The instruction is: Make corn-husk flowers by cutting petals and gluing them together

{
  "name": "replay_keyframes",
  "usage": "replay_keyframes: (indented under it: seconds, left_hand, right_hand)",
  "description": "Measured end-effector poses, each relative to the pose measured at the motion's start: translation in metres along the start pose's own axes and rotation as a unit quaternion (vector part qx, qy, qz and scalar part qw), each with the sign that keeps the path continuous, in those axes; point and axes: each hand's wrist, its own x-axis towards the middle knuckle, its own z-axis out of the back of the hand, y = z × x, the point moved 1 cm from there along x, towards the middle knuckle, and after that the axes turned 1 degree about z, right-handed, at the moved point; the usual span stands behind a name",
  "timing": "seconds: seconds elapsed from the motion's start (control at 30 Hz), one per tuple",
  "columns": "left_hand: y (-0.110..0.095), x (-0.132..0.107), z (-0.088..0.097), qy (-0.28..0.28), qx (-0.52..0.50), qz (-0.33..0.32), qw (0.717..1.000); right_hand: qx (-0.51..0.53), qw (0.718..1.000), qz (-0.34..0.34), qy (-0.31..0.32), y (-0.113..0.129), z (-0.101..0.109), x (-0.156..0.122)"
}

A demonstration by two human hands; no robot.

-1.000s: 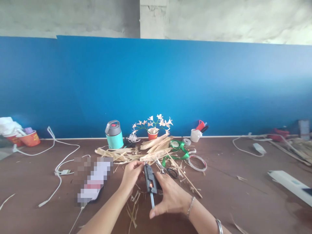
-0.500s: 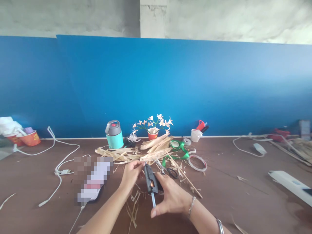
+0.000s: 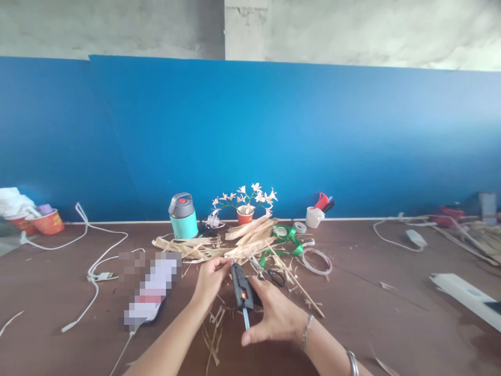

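Glue gun [image 3: 240,288] in right hand [image 3: 274,312], partly covered; contents of left hand [image 3: 210,282] unclear.

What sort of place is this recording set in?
Probably a craft workspace: a glue gun in the right hand, pale dried strips on the table, and a red cup of pale flowers.

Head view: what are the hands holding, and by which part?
The right hand holds the glue gun by its handle. Whether the left hand, close to the nozzle, holds anything can't be told.
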Motion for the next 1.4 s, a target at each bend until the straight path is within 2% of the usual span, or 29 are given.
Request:
replay_keyframes:
  seconds: [0.33, 0.73, 1.4]
  left_hand:
    - [0.0017, 0.0014, 0.0011, 0.003, 0.019, -0.003, 1.000]
    - [0.0033, 0.0026, 0.0016, 0.002, 0.019, -0.006, 1.000]
    - [0.0015, 0.0014, 0.0016, 0.006, 0.021, 0.002, 1.000]
  right_hand:
    - [0.016, 1.000, 0.014, -0.006, -0.0003, -0.0001, -0.0004]
    - [-0.008, 1.000, -0.021, 0.000, -0.0003, -0.0007, 0.0015]
    - [-0.013, 1.000, -0.019, -0.002, -0.0007, -0.0007, 0.0010]
